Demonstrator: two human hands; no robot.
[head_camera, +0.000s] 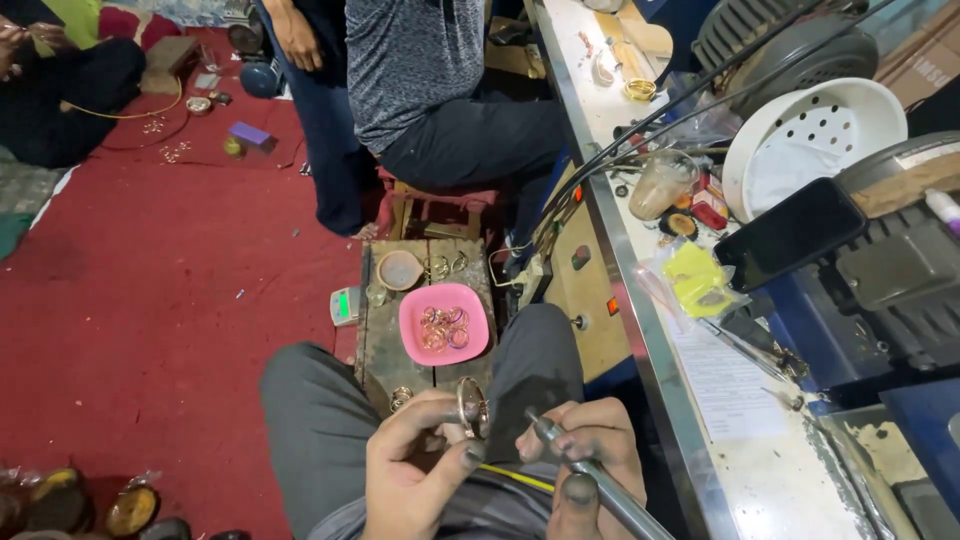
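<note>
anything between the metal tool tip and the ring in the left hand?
Nothing visible. The left hand pinches the thin round metal ring upright; the silver rod-shaped metal tool in the right hand points its tip at it across a bare gap above the knees.

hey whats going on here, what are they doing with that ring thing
A person sits on the floor holding a small metal ring upright in the left hand. The right hand grips a metal tool with its tip pointed at the ring. Just ahead, a low wooden block carries a pink dish of similar rings. Another person sits on a stool beyond it, beside a cluttered workbench.
</note>
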